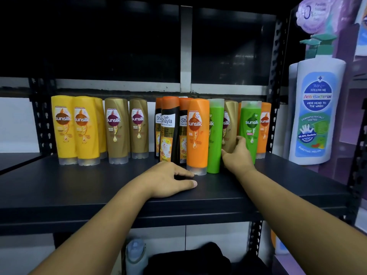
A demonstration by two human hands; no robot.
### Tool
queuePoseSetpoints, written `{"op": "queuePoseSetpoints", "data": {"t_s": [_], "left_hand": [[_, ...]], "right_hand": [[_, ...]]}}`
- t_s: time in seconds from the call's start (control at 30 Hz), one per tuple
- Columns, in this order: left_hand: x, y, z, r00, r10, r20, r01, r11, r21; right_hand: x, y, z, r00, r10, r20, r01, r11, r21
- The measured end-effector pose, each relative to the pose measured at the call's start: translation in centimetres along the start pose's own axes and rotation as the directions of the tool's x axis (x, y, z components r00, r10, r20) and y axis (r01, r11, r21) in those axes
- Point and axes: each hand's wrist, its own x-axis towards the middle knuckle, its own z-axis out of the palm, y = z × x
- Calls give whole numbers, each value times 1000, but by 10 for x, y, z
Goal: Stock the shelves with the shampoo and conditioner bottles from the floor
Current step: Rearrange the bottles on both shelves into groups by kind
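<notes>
Head view showed our right hand [238,157] reaching deep onto the black shelf [79,185]. Its fingers [241,140] were curled round the lower part of a gold Sunsilk bottle [230,120], with the thumb on the opposite side. That bottle stood upright, long axis vertical, label toward us, its base hidden behind our hand. It sat between a green bottle [215,135] just left of our fingers and a green Sunsilk shampoo bottle [250,126] touching them on the right. Our left hand [168,179] lay on the shelf, fingers relaxed and apart, holding nothing, tips just beside the orange Sunsilk bottle [198,135]. We judged the row tight. A sideways nudge from our knuckles could tip the tall, narrow green neighbours, and one falling might knock down others.
</notes>
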Motion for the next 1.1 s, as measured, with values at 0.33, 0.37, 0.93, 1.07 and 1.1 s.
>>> {"op": "queuePoseSetpoints", "data": {"t_s": [0.33,0.37,0.93,1.07,1.1], "left_hand": [[2,-5,0,1000,-12,21,12,1000,7],[2,-5,0,1000,-12,17,12,1000,-3],[-3,2,-1,998,6,-60,-5,1000,13],[-9,1,-6,1000,13,-8,-13,998,68],[-12,-3,-10,1000,9,8,-10,996,83]], "right_hand": [[-5,-3,-1,999,49,2,-49,999,-5],[-6,-3,-2,998,55,-4,-55,998,-7],[-95,-26,-63,971,-61,231,86,991,-98],[-111,-41,-48,946,-92,310,111,993,-45],[-113,-44,-42,940,-100,325,118,992,-35]]}}
